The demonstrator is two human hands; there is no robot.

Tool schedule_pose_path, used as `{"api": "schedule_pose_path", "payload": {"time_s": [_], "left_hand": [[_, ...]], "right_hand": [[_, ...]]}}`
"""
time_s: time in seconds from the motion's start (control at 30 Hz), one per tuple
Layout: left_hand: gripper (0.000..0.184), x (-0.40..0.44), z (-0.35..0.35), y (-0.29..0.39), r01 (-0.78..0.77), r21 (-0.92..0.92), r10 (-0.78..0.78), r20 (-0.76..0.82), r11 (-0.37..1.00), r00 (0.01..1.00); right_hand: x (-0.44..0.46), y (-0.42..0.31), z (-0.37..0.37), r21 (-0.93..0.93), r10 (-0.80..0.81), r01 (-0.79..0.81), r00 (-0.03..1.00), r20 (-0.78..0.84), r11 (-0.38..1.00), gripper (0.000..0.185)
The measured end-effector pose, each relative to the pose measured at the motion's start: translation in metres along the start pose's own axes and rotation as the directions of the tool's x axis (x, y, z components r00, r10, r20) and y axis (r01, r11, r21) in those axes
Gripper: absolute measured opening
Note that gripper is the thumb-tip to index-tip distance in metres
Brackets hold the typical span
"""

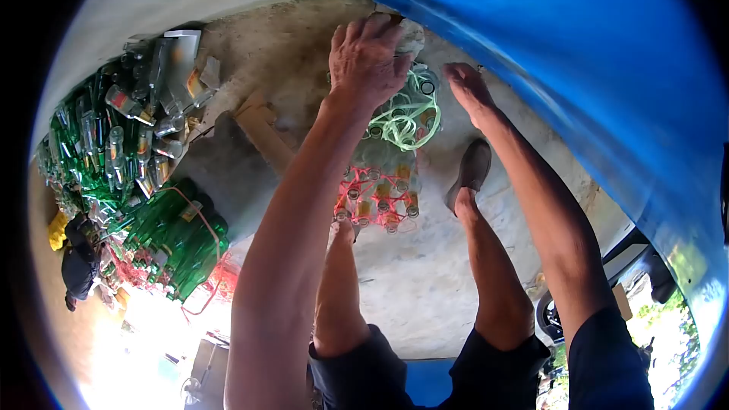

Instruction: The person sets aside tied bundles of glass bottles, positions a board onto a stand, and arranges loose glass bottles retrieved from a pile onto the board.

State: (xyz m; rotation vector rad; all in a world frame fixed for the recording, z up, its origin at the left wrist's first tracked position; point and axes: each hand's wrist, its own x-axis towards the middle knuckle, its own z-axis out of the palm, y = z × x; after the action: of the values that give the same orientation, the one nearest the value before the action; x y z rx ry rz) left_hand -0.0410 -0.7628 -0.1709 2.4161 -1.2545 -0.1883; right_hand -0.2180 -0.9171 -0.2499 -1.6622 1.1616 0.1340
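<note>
A bundle of clear glass bottles stands on the floor between my feet. Pale green plastic cord (405, 123) lies in loose loops over its far part, and pink cord (355, 184) winds around the bottle necks (383, 206) at its near part. Over the far end of the bundle is my left hand (366, 59), back up, fingers a little apart and thumb out to the side; the fingertips' contact is hidden. A clear glass piece (411, 39) shows beside its fingers. To the right of the green cord, my right hand (466, 89) hangs open, apart from the bottles, with nothing visible in it.
At the left lies a large heap of loose bottles (114, 140), with a bundle of green bottles (182, 235) in front. Flattened cardboard (264, 130) rests on the floor nearby. A blue panel (577, 53) slants along the right, and a wheel (548, 316) shows at the lower right.
</note>
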Motion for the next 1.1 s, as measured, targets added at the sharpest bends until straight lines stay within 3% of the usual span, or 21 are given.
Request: {"api": "schedule_pose_path", "payload": {"time_s": [0.1,0.13,0.2,0.4,0.5,0.6,0.77,1.1], "left_hand": [[0.037,-0.002,0.029,-0.006,-0.079,0.100,0.070,0.094,0.992,0.993],[0.033,-0.006,0.035,-0.007,-0.070,0.135,0.042,0.193,0.988,0.980],[0.030,-0.009,0.040,-0.005,-0.033,0.079,0.017,0.189,0.996,0.982],[0.024,-0.013,0.040,-0.008,-0.030,0.026,0.027,0.109,0.999,0.994],[0.023,-0.019,0.039,-0.010,-0.018,-0.005,0.018,0.099,1.000,0.995],[0.020,-0.022,0.042,-0.011,-0.017,-0.024,0.018,0.033,1.000,0.999],[0.018,-0.031,0.047,-0.015,-0.035,-0.052,0.033,-0.032,0.998,0.999],[0.015,-0.034,0.044,-0.016,-0.076,-0.030,0.075,-0.037,0.997,0.997]], "right_hand": [[0.036,0.002,0.012,-0.021,-0.025,0.027,0.998,0.058,0.999,0.040],[0.045,0.003,0.019,-0.048,-0.017,0.018,0.999,0.032,0.999,0.040],[0.068,0.010,0.031,-0.100,-0.009,0.006,1.000,-0.025,0.995,0.041],[0.129,0.043,0.054,-0.087,-0.027,0.040,0.990,0.141,0.995,0.046],[0.140,0.048,0.065,-0.045,0.058,-0.052,0.985,0.164,0.998,0.047],[0.157,0.048,0.078,-0.126,0.064,-0.045,0.986,0.152,0.991,0.050],[0.166,0.059,0.085,0.020,-0.091,0.089,0.956,0.279,0.996,0.044],[0.184,0.092,0.094,0.235,-0.149,0.090,0.957,0.249,0.968,0.046]]}}
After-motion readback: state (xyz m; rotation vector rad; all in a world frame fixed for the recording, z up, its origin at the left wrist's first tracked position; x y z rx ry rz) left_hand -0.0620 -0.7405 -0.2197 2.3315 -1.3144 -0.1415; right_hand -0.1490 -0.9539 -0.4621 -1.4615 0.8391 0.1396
